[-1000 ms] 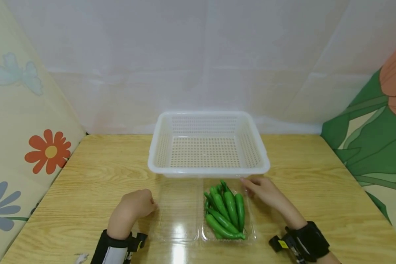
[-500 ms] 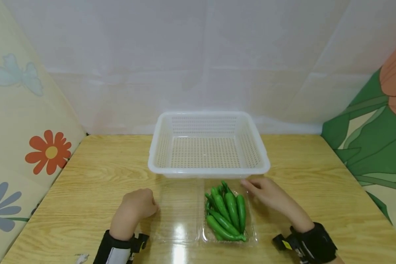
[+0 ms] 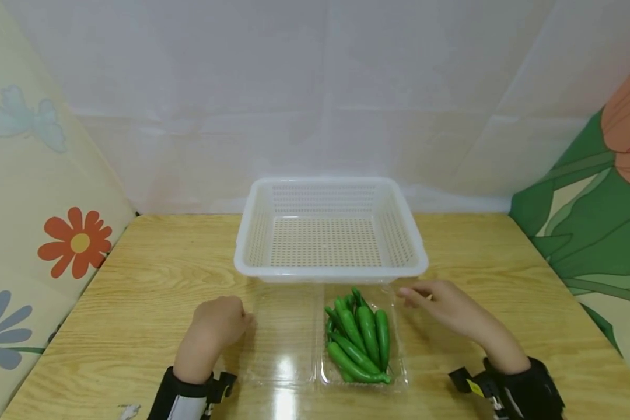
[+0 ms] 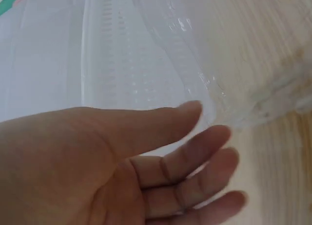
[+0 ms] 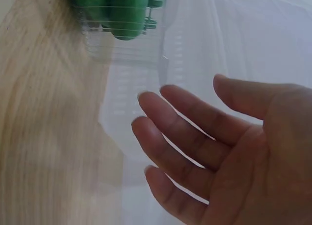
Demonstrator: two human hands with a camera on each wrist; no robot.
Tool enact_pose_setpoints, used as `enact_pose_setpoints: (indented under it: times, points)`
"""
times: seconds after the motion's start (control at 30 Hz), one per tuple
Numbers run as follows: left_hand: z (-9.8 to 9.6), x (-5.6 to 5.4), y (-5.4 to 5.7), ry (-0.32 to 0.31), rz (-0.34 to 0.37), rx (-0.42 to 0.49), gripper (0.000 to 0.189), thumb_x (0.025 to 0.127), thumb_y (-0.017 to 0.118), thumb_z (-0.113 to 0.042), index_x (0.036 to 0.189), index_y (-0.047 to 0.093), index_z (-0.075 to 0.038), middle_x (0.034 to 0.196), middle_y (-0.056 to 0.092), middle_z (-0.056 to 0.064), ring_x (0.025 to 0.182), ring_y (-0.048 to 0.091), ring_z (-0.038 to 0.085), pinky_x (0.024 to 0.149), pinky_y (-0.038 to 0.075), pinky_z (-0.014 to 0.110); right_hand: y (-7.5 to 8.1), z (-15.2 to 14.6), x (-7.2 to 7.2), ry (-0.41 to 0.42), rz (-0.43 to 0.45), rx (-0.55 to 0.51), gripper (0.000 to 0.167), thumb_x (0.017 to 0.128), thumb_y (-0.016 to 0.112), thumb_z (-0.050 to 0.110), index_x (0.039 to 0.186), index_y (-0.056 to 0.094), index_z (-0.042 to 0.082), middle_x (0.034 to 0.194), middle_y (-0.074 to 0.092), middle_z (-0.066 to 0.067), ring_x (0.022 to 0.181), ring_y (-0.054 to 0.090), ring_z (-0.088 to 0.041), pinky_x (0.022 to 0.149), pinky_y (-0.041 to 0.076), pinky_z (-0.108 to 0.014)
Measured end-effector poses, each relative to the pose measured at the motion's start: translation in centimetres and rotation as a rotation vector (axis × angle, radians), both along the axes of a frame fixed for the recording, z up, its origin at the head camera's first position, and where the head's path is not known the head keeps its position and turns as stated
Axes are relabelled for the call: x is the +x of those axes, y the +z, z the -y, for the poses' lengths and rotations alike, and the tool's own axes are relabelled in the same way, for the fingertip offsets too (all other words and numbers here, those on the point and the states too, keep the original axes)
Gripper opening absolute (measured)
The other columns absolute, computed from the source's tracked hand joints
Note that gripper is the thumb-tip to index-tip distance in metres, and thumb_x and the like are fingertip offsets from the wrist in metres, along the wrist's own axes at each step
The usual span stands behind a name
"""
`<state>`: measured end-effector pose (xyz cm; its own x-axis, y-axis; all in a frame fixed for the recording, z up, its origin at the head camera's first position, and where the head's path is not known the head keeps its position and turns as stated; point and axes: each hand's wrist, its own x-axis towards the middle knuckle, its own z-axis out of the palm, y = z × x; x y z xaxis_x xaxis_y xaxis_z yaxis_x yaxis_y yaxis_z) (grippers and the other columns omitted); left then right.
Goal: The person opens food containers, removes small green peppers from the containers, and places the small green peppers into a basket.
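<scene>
Head view had green chili peppers (image 3: 367, 329) in the right half of the unfolded clear clamshell (image 3: 284, 326), near the white perforated basket (image 3: 331, 272). Left hand (image 3: 216, 322) sat loosely bent at its left edge, contact unclear; right hand (image 3: 446, 304), fingers spread, held nothing just beside the right edge.

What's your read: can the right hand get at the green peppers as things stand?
Likely yes: the right hand is empty and just beside the clear container, which lies open with nothing covering the green peppers; the left hand is at the opposite side, clear of them.
</scene>
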<state>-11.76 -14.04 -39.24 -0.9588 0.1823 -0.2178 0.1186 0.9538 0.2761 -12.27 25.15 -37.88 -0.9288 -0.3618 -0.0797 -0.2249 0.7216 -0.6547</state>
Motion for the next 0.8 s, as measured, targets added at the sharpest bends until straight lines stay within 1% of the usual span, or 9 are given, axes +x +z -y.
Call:
enact_pose_setpoints:
  times: [0.07,0.17,0.27,0.3,0.37,0.47,0.57,0.7,0.8]
  points:
    - [-0.2,-0.3,0.0,-0.024,-0.059,0.039,0.043,0.096,0.064,-0.023,0.058,0.046,-0.014,0.053,0.039,-0.003,0.049,0.038,0.012,0.047,0.032,0.026,0.1,-0.1,0.1,0.028,-0.004,0.000,0.030,0.103,0.054,0.027,0.109,0.073,0.005,0.096,0.073,-0.004,0.088,0.067,-0.021,0.077,0.057,-0.045]
    - [-0.7,-0.7,-0.3,-0.078,-0.165,0.115,0.026,0.096,0.066,-0.020,0.071,0.063,-0.012,0.063,0.056,-0.004,0.056,0.051,0.012,0.052,0.045,0.029,0.3,-0.1,0.1,0.067,-0.021,0.002,0.029,0.104,0.053,0.026,0.111,0.072,0.006,0.098,0.073,-0.003,0.089,0.067,-0.020,0.076,0.057,-0.040]
    - [-1.3,-1.1,-0.6,-0.138,-0.230,0.179,0.010,0.093,0.070,-0.019,0.092,0.073,-0.010,0.082,0.070,0.000,0.072,0.064,0.015,0.066,0.056,0.035,0.4,0.1,0.1,0.081,-0.034,0.007,0.030,0.104,0.052,0.028,0.114,0.072,0.007,0.099,0.072,0.000,0.091,0.066,-0.020,0.077,0.055,-0.036]
    - [-1.5,-1.2,-0.7,-0.158,-0.251,0.193,0.011,0.092,0.071,-0.019,0.098,0.074,-0.010,0.088,0.072,0.001,0.077,0.067,0.017,0.070,0.057,0.036,0.5,0.2,0.1,0.086,-0.041,0.008,0.030,0.104,0.052,0.028,0.115,0.072,0.008,0.099,0.072,0.001,0.092,0.065,-0.020,0.078,0.054,-0.036]
    - [-1.9,-1.4,-1.0,-0.199,-0.283,0.221,0.011,0.092,0.071,-0.019,0.098,0.074,-0.010,0.090,0.072,0.001,0.082,0.068,0.019,0.074,0.058,0.037,0.6,0.3,0.1,0.091,-0.051,0.003,0.031,0.104,0.051,0.029,0.117,0.071,0.008,0.101,0.071,0.002,0.093,0.066,-0.022,0.079,0.054,-0.036]
    - [-2.6,-1.4,-1.4,-0.262,-0.343,0.250,0.009,0.092,0.071,-0.017,0.098,0.073,-0.011,0.092,0.072,0.001,0.084,0.067,0.020,0.075,0.057,0.037,0.6,0.5,0.1,0.103,-0.071,-0.012,0.031,0.104,0.051,0.028,0.117,0.071,0.009,0.102,0.072,0.002,0.094,0.066,-0.022,0.079,0.054,-0.036]
    - [-3.2,-1.4,-1.7,-0.320,-0.376,0.281,0.012,0.093,0.070,-0.017,0.103,0.072,-0.010,0.099,0.072,0.003,0.093,0.067,0.023,0.083,0.057,0.039,0.7,0.7,0.1,0.106,-0.078,-0.027,0.030,0.104,0.051,0.028,0.117,0.072,0.009,0.103,0.072,0.001,0.094,0.066,-0.022,0.078,0.055,-0.035]
    - [-3.9,-1.1,-1.9,-0.389,-0.395,0.276,0.023,0.093,0.069,-0.021,0.114,0.070,-0.010,0.113,0.069,0.004,0.106,0.064,0.025,0.093,0.053,0.042,1.0,1.2,0.0,0.100,-0.065,-0.026,0.032,0.104,0.052,0.030,0.117,0.072,0.008,0.104,0.072,0.000,0.094,0.065,-0.022,0.078,0.055,-0.035]
    - [-4.2,-1.0,-1.9,-0.422,-0.423,0.253,0.030,0.092,0.071,-0.025,0.118,0.069,-0.011,0.120,0.067,0.005,0.111,0.062,0.025,0.097,0.051,0.043,1.2,1.8,-0.1,0.107,-0.058,-0.008,0.034,0.104,0.052,0.033,0.117,0.072,0.008,0.106,0.072,-0.001,0.095,0.065,-0.019,0.078,0.054,-0.034]
